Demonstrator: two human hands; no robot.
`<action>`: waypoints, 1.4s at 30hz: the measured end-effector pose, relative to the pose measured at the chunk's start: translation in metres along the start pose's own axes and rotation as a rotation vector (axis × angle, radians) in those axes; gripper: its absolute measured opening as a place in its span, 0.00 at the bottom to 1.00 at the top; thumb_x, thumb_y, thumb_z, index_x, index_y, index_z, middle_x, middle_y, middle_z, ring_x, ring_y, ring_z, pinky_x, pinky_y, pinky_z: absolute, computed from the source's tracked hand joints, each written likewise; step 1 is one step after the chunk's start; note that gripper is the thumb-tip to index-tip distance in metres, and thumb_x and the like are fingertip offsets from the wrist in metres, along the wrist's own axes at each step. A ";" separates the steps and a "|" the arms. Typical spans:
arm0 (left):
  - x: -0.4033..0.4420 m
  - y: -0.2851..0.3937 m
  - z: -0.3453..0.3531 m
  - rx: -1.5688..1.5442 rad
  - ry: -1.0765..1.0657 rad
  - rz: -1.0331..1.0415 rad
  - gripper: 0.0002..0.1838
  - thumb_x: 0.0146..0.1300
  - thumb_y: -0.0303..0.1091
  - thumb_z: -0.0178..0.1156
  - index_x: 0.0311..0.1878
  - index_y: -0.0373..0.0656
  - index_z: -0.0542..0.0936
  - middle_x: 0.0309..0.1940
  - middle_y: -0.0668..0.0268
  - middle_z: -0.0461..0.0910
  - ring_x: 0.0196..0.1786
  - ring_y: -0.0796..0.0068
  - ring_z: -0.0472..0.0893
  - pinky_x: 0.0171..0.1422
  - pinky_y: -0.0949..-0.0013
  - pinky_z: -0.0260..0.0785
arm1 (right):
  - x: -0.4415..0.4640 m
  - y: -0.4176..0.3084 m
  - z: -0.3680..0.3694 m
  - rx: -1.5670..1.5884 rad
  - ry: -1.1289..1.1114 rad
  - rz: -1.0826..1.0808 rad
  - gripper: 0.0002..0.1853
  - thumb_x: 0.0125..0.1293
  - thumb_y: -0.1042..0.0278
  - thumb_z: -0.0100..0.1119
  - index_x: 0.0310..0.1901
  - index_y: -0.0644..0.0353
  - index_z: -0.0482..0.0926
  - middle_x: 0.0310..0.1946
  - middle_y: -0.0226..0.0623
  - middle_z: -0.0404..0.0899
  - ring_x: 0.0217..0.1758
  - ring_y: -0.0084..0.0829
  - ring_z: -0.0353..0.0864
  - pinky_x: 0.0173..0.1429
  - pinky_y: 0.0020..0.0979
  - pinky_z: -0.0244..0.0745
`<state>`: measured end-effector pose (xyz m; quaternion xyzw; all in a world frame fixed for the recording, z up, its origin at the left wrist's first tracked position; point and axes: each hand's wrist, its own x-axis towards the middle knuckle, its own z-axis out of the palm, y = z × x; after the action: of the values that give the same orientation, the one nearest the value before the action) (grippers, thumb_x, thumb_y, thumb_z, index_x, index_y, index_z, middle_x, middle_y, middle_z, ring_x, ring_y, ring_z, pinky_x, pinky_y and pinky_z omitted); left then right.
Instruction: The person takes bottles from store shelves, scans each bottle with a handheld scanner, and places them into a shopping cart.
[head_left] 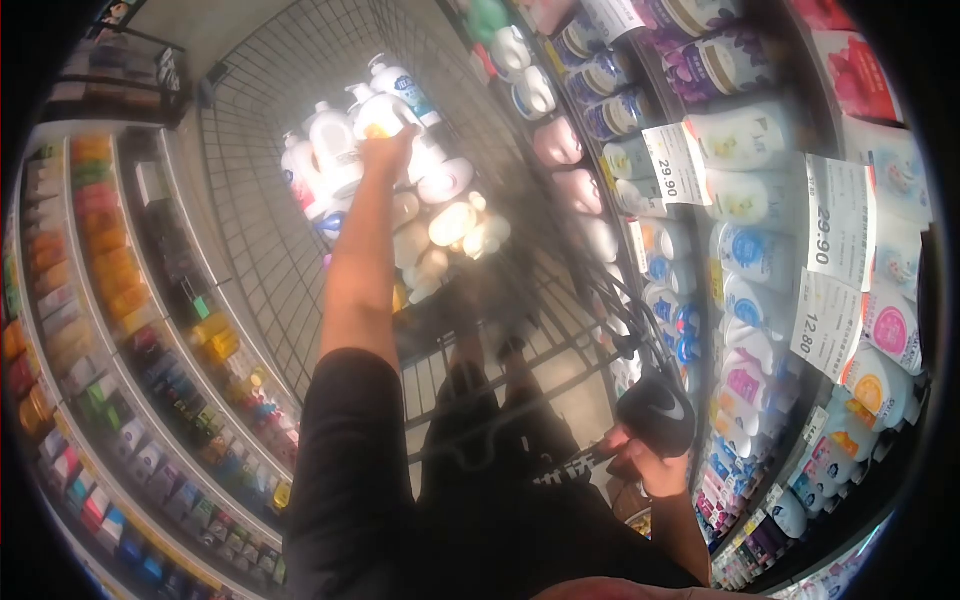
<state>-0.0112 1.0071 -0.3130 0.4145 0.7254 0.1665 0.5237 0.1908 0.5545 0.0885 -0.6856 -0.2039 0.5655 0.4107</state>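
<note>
My left hand (390, 152) reaches into a wire shopping cart (265, 235), its fingers closed on a white bottle (372, 112) with an orange mark. Around it in the cart stand white pump bottles, one with a blue label (405, 90) and another with a pink label (299, 172). Rounded pale containers (452, 223) lie nearer to me, partly washed out by glare. At the lower right my right hand (652, 468) has its fingers curled at the underside of a black object (657, 415) with a white swoosh; its grip is partly hidden.
Shelves of bottles (752, 255) with price tags (840, 225) rise close on the right side of the cart. On the left run long shelves (110, 335) of small colourful packages. My legs (465, 410) show through the cart's wire near its lower end.
</note>
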 end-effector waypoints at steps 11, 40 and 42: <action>-0.083 0.021 -0.050 -0.236 -0.043 -0.012 0.40 0.63 0.50 0.66 0.72 0.38 0.64 0.63 0.52 0.73 0.64 0.58 0.74 0.63 0.55 0.71 | 0.007 -0.013 0.001 0.069 -0.024 0.107 0.16 0.68 0.81 0.53 0.57 0.69 0.75 0.41 0.42 0.85 0.41 0.29 0.87 0.38 0.25 0.82; -0.622 0.224 0.070 -0.076 -1.097 1.165 0.27 0.70 0.27 0.61 0.71 0.34 0.69 0.68 0.53 0.73 0.71 0.62 0.72 0.75 0.61 0.62 | -0.135 -0.003 -0.148 0.254 0.479 -0.774 0.31 0.65 0.75 0.68 0.69 0.61 0.69 0.57 0.28 0.79 0.58 0.20 0.74 0.64 0.29 0.70; -0.651 0.246 0.102 -0.004 -1.091 1.261 0.32 0.69 0.31 0.62 0.73 0.34 0.65 0.72 0.50 0.67 0.75 0.59 0.66 0.77 0.58 0.58 | -0.151 -0.022 -0.180 0.334 0.621 -0.735 0.30 0.65 0.73 0.69 0.68 0.61 0.70 0.58 0.28 0.79 0.59 0.20 0.74 0.65 0.29 0.70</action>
<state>0.2557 0.6300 0.2175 0.7645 0.0013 0.2058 0.6109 0.3229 0.3948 0.2018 -0.6296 -0.2067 0.1779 0.7275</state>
